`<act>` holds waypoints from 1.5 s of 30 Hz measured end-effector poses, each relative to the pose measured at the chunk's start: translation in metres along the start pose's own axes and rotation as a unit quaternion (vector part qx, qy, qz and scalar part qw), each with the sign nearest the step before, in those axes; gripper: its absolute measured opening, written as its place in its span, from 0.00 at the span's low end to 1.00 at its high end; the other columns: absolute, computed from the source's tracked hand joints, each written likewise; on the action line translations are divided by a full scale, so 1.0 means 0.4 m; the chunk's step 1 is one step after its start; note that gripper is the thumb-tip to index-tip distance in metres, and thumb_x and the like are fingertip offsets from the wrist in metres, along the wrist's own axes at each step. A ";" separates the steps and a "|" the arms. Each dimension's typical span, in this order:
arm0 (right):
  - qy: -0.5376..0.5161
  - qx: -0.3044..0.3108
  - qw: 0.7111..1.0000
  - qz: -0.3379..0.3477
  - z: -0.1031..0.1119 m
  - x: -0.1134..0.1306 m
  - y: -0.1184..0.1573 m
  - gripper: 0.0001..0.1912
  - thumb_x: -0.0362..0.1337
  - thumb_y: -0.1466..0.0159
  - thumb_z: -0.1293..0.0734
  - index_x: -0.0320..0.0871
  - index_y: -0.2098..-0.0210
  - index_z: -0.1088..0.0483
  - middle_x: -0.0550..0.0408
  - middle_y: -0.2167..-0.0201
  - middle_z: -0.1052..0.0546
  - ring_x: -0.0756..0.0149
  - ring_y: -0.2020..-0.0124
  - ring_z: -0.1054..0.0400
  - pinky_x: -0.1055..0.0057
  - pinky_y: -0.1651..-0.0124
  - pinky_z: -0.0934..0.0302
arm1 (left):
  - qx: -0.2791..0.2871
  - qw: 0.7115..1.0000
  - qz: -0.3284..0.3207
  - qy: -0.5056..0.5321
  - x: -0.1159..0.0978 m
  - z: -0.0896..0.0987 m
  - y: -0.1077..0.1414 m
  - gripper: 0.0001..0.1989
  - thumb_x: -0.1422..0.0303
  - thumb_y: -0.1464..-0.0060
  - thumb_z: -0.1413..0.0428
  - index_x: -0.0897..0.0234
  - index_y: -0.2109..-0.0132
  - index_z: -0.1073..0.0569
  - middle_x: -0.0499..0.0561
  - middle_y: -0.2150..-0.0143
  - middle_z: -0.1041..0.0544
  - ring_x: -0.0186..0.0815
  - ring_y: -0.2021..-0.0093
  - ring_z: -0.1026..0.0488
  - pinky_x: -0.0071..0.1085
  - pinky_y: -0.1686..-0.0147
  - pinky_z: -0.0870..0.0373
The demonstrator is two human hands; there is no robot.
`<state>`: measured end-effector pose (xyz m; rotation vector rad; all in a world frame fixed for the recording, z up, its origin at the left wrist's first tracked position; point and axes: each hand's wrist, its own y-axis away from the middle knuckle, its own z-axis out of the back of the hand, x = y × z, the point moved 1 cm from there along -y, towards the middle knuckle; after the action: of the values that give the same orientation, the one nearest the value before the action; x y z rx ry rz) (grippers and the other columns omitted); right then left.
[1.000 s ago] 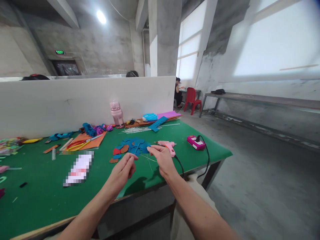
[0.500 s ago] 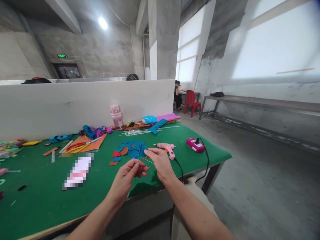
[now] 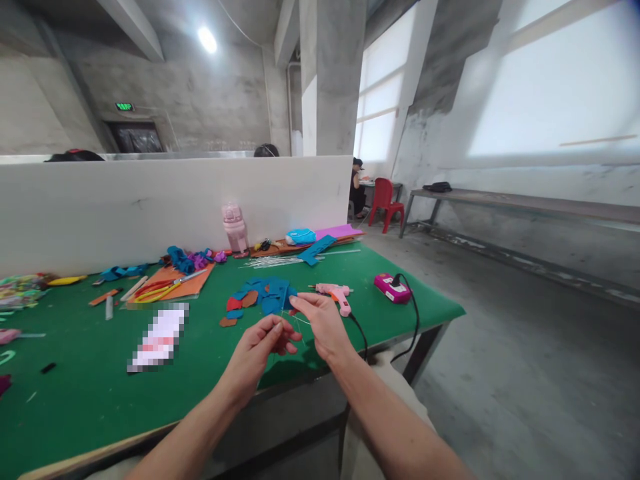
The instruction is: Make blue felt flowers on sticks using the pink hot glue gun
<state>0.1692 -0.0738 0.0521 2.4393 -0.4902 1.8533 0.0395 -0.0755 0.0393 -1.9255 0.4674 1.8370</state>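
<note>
My left hand (image 3: 267,339) is pinched, thumb against forefinger, on a thin wire (image 3: 281,317) over the green table (image 3: 90,393). To its right my right hand (image 3: 320,323) is closed in a pinch at a small blue piece (image 3: 285,297), beside the wire. The fingers hide part of both. Behind the hands lie cut blue pieces (image 3: 270,288), with a red piece (image 3: 233,304) and brown pieces (image 3: 250,299) at their left. A pink glue gun (image 3: 336,291) rests just beyond my right hand.
A magenta power box (image 3: 393,289) with a black cable stands at the right. Scissors (image 3: 160,290) lie on orange sheets (image 3: 200,285); silvery wires (image 3: 275,262) lie farther back. A pink bottle-like object (image 3: 235,230) stands against the white partition (image 3: 125,207). Farther off, a person sits near a red chair (image 3: 383,197).
The view has shifted slightly. Both hands keep nearly the same pose, with the fingertips still close together.
</note>
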 end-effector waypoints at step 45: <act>-0.055 0.081 0.995 -0.032 -0.017 -0.016 0.021 0.13 0.38 0.52 0.31 0.42 0.66 0.30 0.56 0.72 0.25 0.70 0.74 0.32 0.76 0.75 0.39 | 0.010 0.999 0.014 0.030 0.003 0.003 -0.013 0.13 0.59 0.48 0.51 0.66 0.63 0.32 0.53 0.64 0.26 0.31 0.72 0.29 0.28 0.70 0.37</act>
<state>0.1591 -0.0787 0.0465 2.6378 -0.2717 1.8084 0.0412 -0.0703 0.0385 -1.9748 0.5332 1.7883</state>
